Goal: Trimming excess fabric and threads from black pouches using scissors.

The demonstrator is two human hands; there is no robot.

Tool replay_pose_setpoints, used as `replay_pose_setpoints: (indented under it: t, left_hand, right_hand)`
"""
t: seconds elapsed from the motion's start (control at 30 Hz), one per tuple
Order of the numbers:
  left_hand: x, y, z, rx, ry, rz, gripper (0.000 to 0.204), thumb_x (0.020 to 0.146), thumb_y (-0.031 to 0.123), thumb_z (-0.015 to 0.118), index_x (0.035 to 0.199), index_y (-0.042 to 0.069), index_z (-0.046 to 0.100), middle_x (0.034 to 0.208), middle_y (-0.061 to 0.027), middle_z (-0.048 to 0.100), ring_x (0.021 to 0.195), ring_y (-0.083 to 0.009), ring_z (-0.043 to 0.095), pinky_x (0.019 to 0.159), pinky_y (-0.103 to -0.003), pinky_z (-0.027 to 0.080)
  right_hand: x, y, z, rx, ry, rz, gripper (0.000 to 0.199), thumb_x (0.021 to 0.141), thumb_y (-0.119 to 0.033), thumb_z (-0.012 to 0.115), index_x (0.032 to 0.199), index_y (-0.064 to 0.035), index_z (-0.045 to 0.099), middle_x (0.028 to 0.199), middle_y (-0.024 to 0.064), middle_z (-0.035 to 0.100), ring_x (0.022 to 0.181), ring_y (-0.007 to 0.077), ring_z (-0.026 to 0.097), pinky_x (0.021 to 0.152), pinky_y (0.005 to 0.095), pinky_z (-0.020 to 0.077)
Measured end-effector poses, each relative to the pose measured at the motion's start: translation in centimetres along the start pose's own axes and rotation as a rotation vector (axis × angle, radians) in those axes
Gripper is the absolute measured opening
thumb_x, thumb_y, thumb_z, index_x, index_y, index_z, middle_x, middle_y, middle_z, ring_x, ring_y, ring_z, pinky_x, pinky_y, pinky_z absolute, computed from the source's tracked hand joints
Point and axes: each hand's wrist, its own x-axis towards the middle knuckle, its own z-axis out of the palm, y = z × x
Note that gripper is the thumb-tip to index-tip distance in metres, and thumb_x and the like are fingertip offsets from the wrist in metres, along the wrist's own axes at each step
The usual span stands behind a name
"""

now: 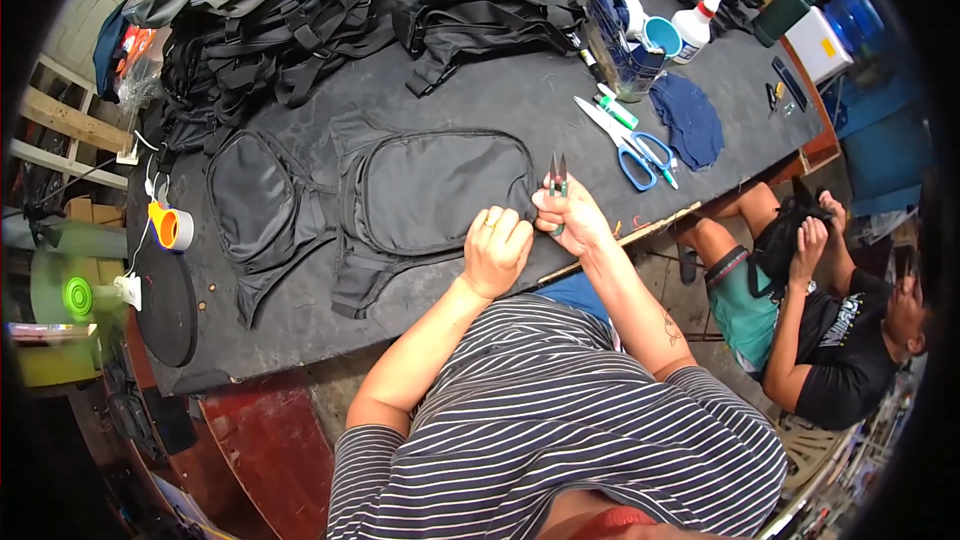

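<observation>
A black backpack lies flat on the dark table, its rounded zip panel facing up and its straps spread out at the left. My left hand is closed on the backpack's near right edge, with the fingertips hidden. Just right of it, my right hand grips a pair of small thread snips. Their two blades point away from me and stand slightly apart, beside the bag's right edge. Left of the backpack, and close against it, rests a smaller rounded black bag part.
Black bags are piled along the far side. Blue-handled scissors, a navy cloth, a clear container and a white bottle lie or stand at the right. A person sits beyond the table's right edge, holding something black.
</observation>
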Motion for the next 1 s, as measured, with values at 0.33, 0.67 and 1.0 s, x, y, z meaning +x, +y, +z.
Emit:
replay_pose_setpoints:
  t: [0.33, 0.67, 1.0]
  left_hand:
    - [-0.2, -0.3, 0.2, -0.02, 0.009, -0.021, 0.016, 0.061, 0.005, 0.064, 0.065, 0.006, 0.049, 0.068, -0.008, 0.042, 0.064, -0.0252, 0.047, 0.058, -0.036, 0.039]
    - [-0.5, -0.2, 0.2, -0.023, -0.023, -0.033, 0.016, 0.063, 0.005, 0.064, 0.065, 0.006, 0.049, 0.068, -0.0079, 0.043, 0.064, -0.0255, 0.047, 0.059, -0.036, 0.039]
    - [-0.4, -0.2, 0.2, -0.026, -0.029, -0.035, 0.015, 0.063, 0.006, 0.064, 0.065, 0.006, 0.049, 0.068, -0.008, 0.044, 0.064, -0.0253, 0.047, 0.059, -0.036, 0.038]
  right_hand:
    - [-5.3, -1.6, 1.4, -1.419, 0.19, -0.673, 0.029, 0.071, -0.016, 0.075, 0.09, -0.0002, 0.06, 0.082, 0.0103, 0.055, 0.07, 0.0249, 0.058, 0.062, 0.0322, 0.046]
    - [-5.4, -1.9, 2.6, -1.618, 0.178, -0.835, 0.03, 0.064, -0.016, 0.078, 0.088, -0.0031, 0.066, 0.075, 0.0072, 0.055, 0.061, 0.0259, 0.057, 0.055, 0.0343, 0.0454]
    - [-5.5, -1.5, 3.1, -1.709, 0.223, -0.856, 0.02, 0.066, -0.016, 0.075, 0.079, -0.0055, 0.063, 0.072, 0.0065, 0.053, 0.057, 0.0266, 0.055, 0.054, 0.0355, 0.0442]
